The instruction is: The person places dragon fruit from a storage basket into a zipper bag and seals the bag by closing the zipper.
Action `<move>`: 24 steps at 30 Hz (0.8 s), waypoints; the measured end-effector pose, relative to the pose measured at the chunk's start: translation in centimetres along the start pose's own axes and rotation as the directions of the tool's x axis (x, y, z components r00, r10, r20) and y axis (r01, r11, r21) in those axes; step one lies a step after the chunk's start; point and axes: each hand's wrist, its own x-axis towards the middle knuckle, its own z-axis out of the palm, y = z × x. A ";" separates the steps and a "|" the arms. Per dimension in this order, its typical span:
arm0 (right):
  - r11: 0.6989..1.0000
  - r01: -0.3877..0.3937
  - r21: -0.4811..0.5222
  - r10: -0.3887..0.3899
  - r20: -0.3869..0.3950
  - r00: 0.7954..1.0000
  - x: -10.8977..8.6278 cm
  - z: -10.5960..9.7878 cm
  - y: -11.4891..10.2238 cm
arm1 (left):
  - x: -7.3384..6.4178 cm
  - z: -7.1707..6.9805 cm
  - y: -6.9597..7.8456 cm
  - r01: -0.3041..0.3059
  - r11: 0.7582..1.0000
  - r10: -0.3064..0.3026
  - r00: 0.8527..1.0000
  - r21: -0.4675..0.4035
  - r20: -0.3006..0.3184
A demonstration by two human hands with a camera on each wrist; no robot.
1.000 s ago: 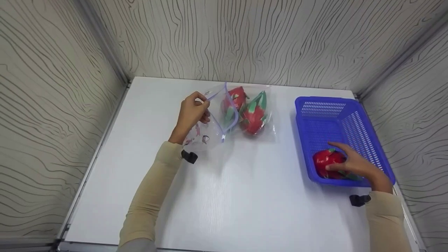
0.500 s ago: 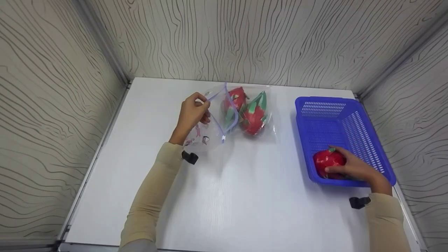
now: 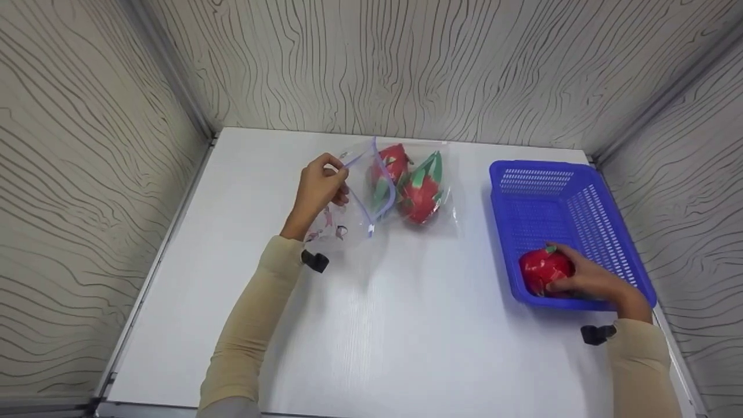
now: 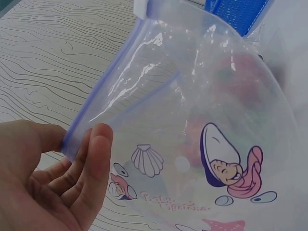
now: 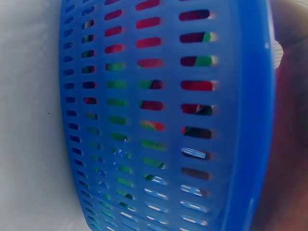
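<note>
My left hand pinches the purple zip edge of a clear zip bag printed with cartoon shells, holding its mouth apart. Inside the bag lie two red dragon fruits with green leaf tips, one upper left and one lower right. At the right, my right hand grips a third dragon fruit, thumb on the near side and fingers over the far side. That fruit is in the near end of a blue basket. In the right wrist view the slotted basket wall hides most of it.
A white table bears the bag at its back middle and the basket along its right side. Wood-patterned panels close it in at the back, left and right.
My right hand has closed its fingers around the dragon fruit in the basket, after being spread over it. The left hand and the bag stay almost still.
</note>
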 end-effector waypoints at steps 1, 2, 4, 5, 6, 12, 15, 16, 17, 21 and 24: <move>1.000 0.001 -0.009 -0.001 0.006 1.000 0.1 0.0 0.0 | 0.0 0.0 0.0 0.001 1.000 -0.001 1.000 0.000 0.001; 1.000 0.001 -0.017 -0.001 0.009 1.000 0.1 0.0 0.0 | 0.0 0.0 0.0 0.001 1.000 -0.001 1.000 0.001 0.002; 1.000 0.004 -0.022 -0.004 0.013 1.000 0.2 0.0 0.0 | 0.1 0.0 0.0 -0.002 1.000 0.002 1.000 -0.004 0.003; 1.000 0.005 -0.023 -0.005 0.012 1.000 0.3 0.0 0.0 | 0.1 0.0 0.0 -0.002 1.000 0.002 1.000 -0.006 0.004; 1.000 0.008 -0.021 -0.008 0.011 1.000 0.3 0.1 -0.1 | 0.1 0.0 0.1 -0.002 1.000 0.003 1.000 -0.008 0.005; 0.999 0.039 -0.008 -0.039 -0.002 0.999 0.4 0.2 0.0 | 0.1 -0.1 0.0 -0.010 1.000 0.010 1.000 -0.008 -0.001; 0.999 0.050 -0.005 -0.050 -0.006 0.999 0.5 0.4 0.1 | 0.0 -0.1 0.0 -0.017 1.000 0.017 1.000 -0.005 0.002; 0.999 0.053 -0.003 -0.053 -0.007 0.999 0.5 0.4 0.1 | 0.0 -0.1 0.0 -0.018 1.000 0.018 1.000 -0.004 0.003; 0.999 0.054 -0.002 -0.054 -0.008 0.998 0.6 0.5 0.1 | -0.1 -0.1 0.0 -0.019 1.000 0.019 1.000 -0.004 0.003; 0.998 0.055 -0.013 -0.055 -0.023 0.998 0.6 0.6 0.1 | -0.1 -0.1 -0.1 -0.015 1.000 0.015 1.000 -0.005 0.004; 0.997 0.068 -0.034 -0.070 -0.046 0.997 0.6 0.7 0.2 | -0.1 -0.1 -0.2 -0.012 1.000 0.012 1.000 -0.006 0.001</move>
